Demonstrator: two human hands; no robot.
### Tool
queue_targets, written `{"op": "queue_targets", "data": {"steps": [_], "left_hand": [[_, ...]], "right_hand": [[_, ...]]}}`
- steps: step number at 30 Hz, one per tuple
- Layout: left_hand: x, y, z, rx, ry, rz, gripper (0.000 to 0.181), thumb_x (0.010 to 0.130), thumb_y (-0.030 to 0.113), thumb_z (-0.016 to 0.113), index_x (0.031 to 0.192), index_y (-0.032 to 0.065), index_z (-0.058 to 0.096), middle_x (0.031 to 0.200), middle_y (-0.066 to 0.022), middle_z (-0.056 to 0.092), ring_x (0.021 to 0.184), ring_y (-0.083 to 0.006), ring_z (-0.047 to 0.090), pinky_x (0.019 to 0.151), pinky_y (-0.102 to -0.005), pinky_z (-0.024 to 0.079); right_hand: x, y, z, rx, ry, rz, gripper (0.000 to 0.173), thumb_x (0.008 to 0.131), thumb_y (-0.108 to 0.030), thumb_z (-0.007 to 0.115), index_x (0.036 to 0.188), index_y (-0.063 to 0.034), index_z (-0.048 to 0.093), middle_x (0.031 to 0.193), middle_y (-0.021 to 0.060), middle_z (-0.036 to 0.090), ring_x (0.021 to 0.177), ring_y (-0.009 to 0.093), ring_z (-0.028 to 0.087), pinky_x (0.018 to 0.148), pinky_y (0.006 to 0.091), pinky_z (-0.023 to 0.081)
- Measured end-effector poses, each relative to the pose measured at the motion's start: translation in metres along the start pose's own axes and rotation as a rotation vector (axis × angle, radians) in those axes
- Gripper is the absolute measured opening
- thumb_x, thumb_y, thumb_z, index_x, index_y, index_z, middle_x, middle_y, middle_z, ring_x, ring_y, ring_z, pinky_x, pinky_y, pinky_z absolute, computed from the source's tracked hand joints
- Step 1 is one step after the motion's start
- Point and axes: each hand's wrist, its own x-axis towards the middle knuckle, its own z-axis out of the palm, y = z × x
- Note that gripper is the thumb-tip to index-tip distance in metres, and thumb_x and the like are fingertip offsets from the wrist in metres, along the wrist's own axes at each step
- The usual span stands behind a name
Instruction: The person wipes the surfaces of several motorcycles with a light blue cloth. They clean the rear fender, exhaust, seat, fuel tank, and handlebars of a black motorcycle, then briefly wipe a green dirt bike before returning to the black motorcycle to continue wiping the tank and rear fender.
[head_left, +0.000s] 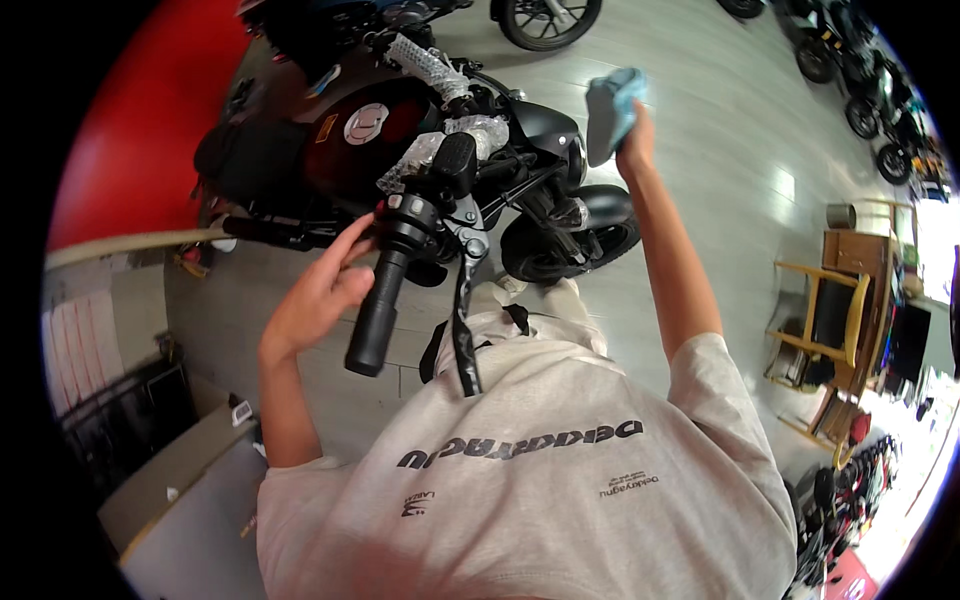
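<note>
Before me stands a black motorcycle with a dark fuel tank (409, 112) and a round filler cap (366, 124). Bubble wrap (424, 64) covers the far handlebar grip, and more lies around the bar's middle. My left hand (319, 292) is beside the near rubber grip (375, 322), its fingertips at the switch housing (409, 214). Its fingers are apart, partly hidden behind the housing. A clutch or brake lever (465, 330) in dark wrapping extends towards my shirt. My right hand (636, 142) holds a folded light blue and grey cloth (611, 112) out past the headlight (577, 161).
Another motorcycle's wheel (550, 19) is beyond this one, with a person's shoe (324, 81) near it. On the right are a wooden chair (855, 322), a desk (855, 255) and parked motorcycles (862, 75). A grey counter (202, 517) stands at lower left.
</note>
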Motion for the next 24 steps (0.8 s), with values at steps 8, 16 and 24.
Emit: {"op": "queue_targets", "data": {"steps": [8, 16, 24], "left_hand": [[-0.013, 0.052, 0.106, 0.997, 0.457, -0.131, 0.103, 0.070, 0.033, 0.075, 0.146, 0.0020, 0.014, 0.123, -0.0200, 0.051, 0.106, -0.0383, 0.053, 0.088, -0.0420, 0.044], [0.034, 0.059, 0.143, 1.229, 0.703, -0.408, 0.113, 0.060, 0.035, 0.079, 0.140, -0.0109, 0.014, 0.117, -0.0243, 0.049, 0.107, -0.0382, 0.051, 0.092, -0.0427, 0.041], [0.048, 0.061, 0.144, 1.296, 0.709, -0.427, 0.115, 0.057, 0.036, 0.081, 0.139, -0.0101, 0.015, 0.113, -0.0246, 0.051, 0.103, -0.0394, 0.053, 0.090, -0.0439, 0.042]], "right_hand": [[0.034, 0.092, 0.030, -1.432, -0.521, -0.675, 0.046, 0.088, -0.039, 0.042, 0.121, -0.0098, 0.056, 0.131, 0.0181, 0.050, 0.122, 0.034, 0.045, 0.099, 0.0416, 0.038], [0.090, 0.080, 0.015, -1.297, -0.611, -0.112, 0.052, 0.087, -0.046, 0.034, 0.118, -0.0128, 0.060, 0.114, 0.0206, 0.061, 0.107, 0.037, 0.056, 0.094, 0.0440, 0.042], [0.133, 0.143, -0.051, -0.517, -0.554, 0.041, 0.048, 0.091, -0.041, 0.041, 0.116, -0.0034, 0.059, 0.112, 0.0167, 0.063, 0.109, 0.027, 0.055, 0.095, 0.0347, 0.039]]}}
